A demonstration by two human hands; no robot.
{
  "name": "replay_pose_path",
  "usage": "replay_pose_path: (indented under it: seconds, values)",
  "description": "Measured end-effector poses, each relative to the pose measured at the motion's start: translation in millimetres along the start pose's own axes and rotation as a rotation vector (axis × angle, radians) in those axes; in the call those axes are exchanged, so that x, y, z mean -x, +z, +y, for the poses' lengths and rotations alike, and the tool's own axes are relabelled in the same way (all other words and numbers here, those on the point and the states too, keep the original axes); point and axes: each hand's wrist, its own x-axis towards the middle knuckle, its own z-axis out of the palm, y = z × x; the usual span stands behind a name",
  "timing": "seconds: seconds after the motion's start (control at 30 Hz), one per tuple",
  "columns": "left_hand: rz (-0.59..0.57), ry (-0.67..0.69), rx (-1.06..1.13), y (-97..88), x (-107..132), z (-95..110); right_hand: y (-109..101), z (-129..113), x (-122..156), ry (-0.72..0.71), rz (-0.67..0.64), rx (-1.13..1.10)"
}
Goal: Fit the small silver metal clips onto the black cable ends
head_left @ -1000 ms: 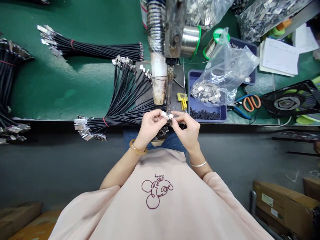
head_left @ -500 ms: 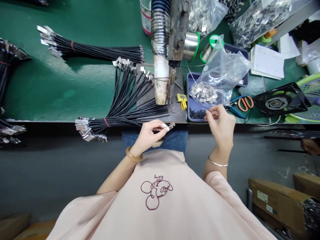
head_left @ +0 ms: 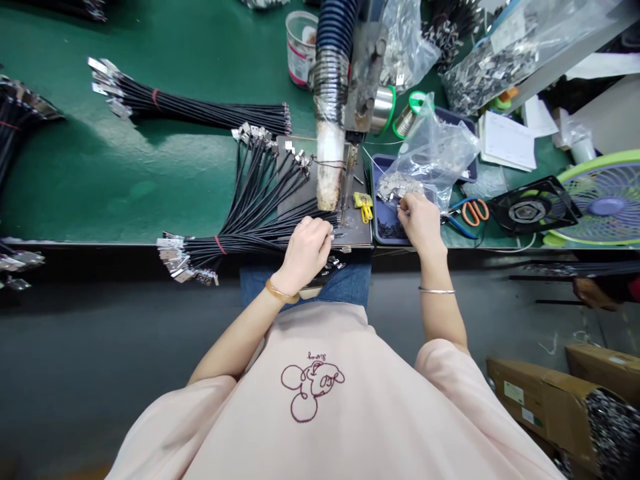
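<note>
My left hand (head_left: 306,252) rests at the right end of a bundle of black cables (head_left: 255,239), fingers bent together over the cable ends. Whatever they grip is hidden beneath them. Small metal connector shells (head_left: 334,263) lie just below the table edge beside this hand. Over a blue tray (head_left: 374,193), my right hand (head_left: 421,221) has its fingers pinched at the near side of a pile of metal shells (head_left: 395,185) in a clear plastic bag (head_left: 435,150). I cannot make out what is between those fingertips. Small black parts (head_left: 390,230) lie in the tray's front.
A fume hose nozzle (head_left: 330,163) hangs over the metal plate, near a yellow clip (head_left: 364,207). Orange-handled scissors (head_left: 475,212), a black fan (head_left: 535,207) and solder spools (head_left: 383,109) stand around the tray. Another tied cable bundle (head_left: 195,107) lies behind. A co-worker's hand (head_left: 595,293) shows far right.
My left hand has moved forward from the small metal connector at the table edge onto the cable ends. My right hand has shifted forward and left to the metal shells. The view has shifted slightly.
</note>
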Motion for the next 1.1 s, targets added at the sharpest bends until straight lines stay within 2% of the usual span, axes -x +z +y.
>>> replay_pose_path:
  seconds: [0.1,0.2,0.3,0.4,0.53,0.6,0.7,0.77,0.83,0.87,0.97,1.03,1.1]
  values:
    - [-0.047,-0.044,0.187,-9.2,9.5,4.0,-5.0,2.5,2.4,0.028,0.006,-0.091]
    - [-0.183,-0.035,0.373,-19.7,17.7,5.9,-7.8,4.5,6.5,0.071,-0.037,-0.263]
    - [-0.258,-0.021,0.433,-24.0,20.1,4.9,-5.6,4.7,8.4,0.081,-0.070,-0.343]
    - [-0.251,-0.040,0.445,-21.7,17.0,2.4,-0.9,1.6,7.7,0.070,-0.048,-0.297]
    - [-0.164,-0.113,0.518,-16.5,10.7,1.5,-0.1,-8.2,10.3,0.088,0.040,-0.232]
    - [-0.111,-0.166,0.572,-15.7,8.1,2.4,-3.4,-17.4,16.6,0.092,0.133,-0.318]
    - [-0.103,-0.245,0.687,-17.5,4.1,3.8,-9.3,-40.9,34.1,0.148,0.218,-0.667]
    - [-0.147,-0.294,0.785,-19.8,1.1,4.5,-10.9,-63.1,49.0,0.165,0.132,-0.953]
    - [-0.176,-0.343,0.871,-21.9,-1.9,5.1,-8.7,-86.8,62.7,0.144,0.035,-1.089]
    - [-0.181,-0.368,0.905,-22.6,-3.2,5.6,-6.1,-97.5,68.2,0.131,0.037,-1.099]
    - [-0.177,-0.436,0.956,-22.4,-5.5,7.2,4.3,-119.5,77.1,0.074,0.228,-0.963]
    - [-0.163,-0.470,0.969,-20.5,-5.6,7.9,10.6,-124.7,78.4,0.036,0.313,-0.919]
    - [-0.148,-0.487,0.973,-17.8,-5.1,8.2,14.3,-125.0,78.3,0.017,0.314,-0.939]
